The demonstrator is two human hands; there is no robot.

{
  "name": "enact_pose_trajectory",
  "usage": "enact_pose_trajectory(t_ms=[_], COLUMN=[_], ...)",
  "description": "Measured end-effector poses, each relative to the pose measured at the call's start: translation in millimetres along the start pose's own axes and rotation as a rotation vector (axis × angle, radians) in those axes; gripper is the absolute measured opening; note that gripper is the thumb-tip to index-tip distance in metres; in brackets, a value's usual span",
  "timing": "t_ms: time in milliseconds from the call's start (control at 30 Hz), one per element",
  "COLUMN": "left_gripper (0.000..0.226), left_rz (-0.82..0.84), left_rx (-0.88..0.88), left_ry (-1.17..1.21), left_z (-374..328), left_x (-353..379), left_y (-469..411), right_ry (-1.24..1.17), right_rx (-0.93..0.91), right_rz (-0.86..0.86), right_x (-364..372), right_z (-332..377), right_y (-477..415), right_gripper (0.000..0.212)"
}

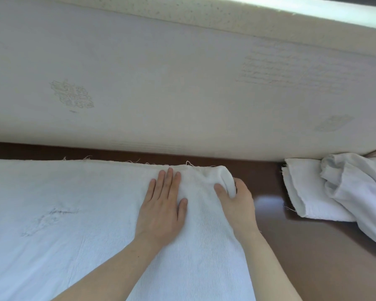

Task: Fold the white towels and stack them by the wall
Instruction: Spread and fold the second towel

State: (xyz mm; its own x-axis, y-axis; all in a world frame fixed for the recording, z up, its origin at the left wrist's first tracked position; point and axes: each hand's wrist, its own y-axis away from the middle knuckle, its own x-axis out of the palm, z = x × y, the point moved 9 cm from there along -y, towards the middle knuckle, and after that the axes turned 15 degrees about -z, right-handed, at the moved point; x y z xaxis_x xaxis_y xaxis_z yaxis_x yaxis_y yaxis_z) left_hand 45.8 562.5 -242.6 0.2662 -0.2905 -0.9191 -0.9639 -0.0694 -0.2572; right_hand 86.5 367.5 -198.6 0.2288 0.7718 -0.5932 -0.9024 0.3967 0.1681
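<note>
Left hand [161, 205] lies flat on the towel [74, 203], fingers [168, 179] straight and nearly together, tips just short of the far hem. Right hand [237, 203] pinches the far right corner: thumb on top, the other fingers curled under and hidden by a rolled lump of cloth. Towel lies spread on the surface [302, 246], running off well left of my left fingers and back under both wrists. Its far hem sits near the wall [182, 94], with a strip of bare surface between. Judged step: squaring or lifting this corner for a fold; nothing stacked yet that I can see. Risks: the surface is dark, glossy and slick-looking, so a pull from the right fingers could drag the whole sheet unless the left palm pins it. The bunched corner could fold in as a lump and leave a crooked edge. Loose threads along the far hem could snag on fingers. Cloth is soft, limp terry with fine ribbed loops and a frayed hem; a puckered snag shows well left of the left fingers. A second towel [345, 187] lies crumpled to the right of the right fingers, against the wall, raw-edged; a wide sweep could catch it. Wall is pale, matte, faintly patterned.
</note>
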Motion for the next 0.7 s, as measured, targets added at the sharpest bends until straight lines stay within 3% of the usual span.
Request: enact_pose_trajectory(t_ms=[67,167,300,500,700], left_gripper=[0.066,0.065,0.064,0.062,0.065], left_rz=[0.003,0.008,0.016,0.05,0.066], left_rx=[0.002,0.004,0.005,0.038,0.046], left_ry=[0.0,-0.005,0.002,-0.017,-0.044], left_z=[-0.6,-1.2,-1.2,-3.9,-4.3], left_x=[-0.2,0.2,0.0,0.1,2.5], left_y=[-0.9,-1.3,-1.7,-0.7,-0.2], right_ry=[-0.029,0.06,0.182,0.455,0.351], right_rx=[0.092,0.011,-0.142,-0.063,-0.492], right_rz=[0.005,-0.001,-0.142,-0.298,-0.338], right_x=[4.2,14.0,22.0,21.1,16.0], right_z=[-5.5,-0.6,3.3,-8.0,16.4], right_y=[-10.3,-19.6,-29.0,-25.2,-6.7], right_gripper=[0.012,0.016,0.027,0.039,0.027])
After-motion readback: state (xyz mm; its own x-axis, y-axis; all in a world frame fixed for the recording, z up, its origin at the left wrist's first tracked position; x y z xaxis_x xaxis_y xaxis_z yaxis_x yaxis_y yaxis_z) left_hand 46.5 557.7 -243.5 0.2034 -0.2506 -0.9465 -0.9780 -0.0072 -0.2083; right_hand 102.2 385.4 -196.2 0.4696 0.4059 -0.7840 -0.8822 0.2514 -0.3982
